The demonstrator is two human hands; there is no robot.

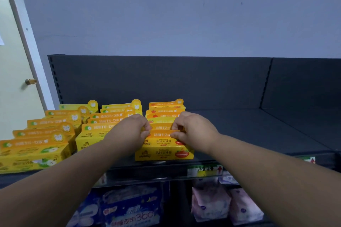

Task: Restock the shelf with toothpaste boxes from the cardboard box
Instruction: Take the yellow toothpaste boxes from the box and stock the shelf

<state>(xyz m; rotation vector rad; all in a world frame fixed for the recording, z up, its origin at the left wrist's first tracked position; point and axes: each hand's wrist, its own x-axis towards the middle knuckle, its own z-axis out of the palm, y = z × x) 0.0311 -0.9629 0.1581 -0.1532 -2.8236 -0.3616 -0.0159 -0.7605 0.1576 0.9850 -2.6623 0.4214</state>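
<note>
Hands: left hand (135,128) and right hand (191,127), fingers curled, pinch the top toothpaste box (162,141) at twelve o'clock, apparently squaring its row on the shelf (258,131).

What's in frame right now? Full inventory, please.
yellow cardboard toothpaste boxes with green apple print: two rows, exact count unclear, yellow-green, left part of shelf
yellow-orange cardboard toothpaste boxes with strawberry print: one row, count unclear, centre of shelf, under the hands
dark grey metal shelf: one, bare on its right part
price label strip: one, white-green with red arrow, shelf front edge
dark blue soft packs: several, lower shelf, left
pale pink soft packs: at least two, lower shelf, right
cream door with brass knob: one, far left
blue-grey wall: behind shelf
left hand: grip pinching strawberry row
right hand: grip pinching same row
</note>
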